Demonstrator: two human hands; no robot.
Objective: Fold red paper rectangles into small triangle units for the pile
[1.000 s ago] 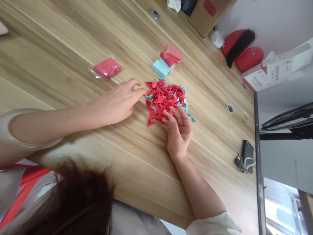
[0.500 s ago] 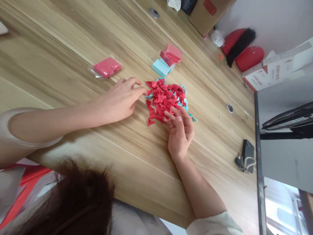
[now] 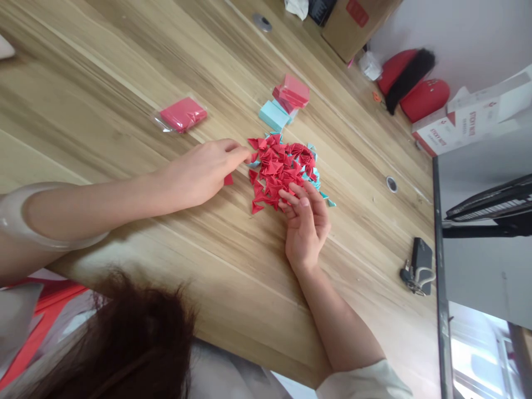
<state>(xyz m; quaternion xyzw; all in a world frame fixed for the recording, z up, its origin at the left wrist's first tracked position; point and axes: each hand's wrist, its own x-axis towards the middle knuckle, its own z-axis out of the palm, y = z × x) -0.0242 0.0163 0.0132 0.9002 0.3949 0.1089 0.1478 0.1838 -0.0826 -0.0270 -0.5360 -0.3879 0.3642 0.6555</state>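
Observation:
A heap of small folded paper triangles, mostly red with some light blue ones, lies on the wooden table. My left hand is at the heap's left edge, thumb and forefinger pinched together by the outermost pieces. A red folded paper piece peeks out from under its curled fingers, partly hidden by the hand. At the near right side of the heap rests my right hand, palm up, its fingers loosely bent and apart, touching the red pieces. Nothing is visibly gripped in it.
A wrapped red paper pack lies to the left. Beyond the heap are light blue paper stacks and red paper stacks. Keys and a black case lie at right. A cardboard box and sticky-note boxes stand farther back.
My left hand's fingers have curled in and drawn together, and a red paper piece now shows beneath them. The right hand and the heap look the same.

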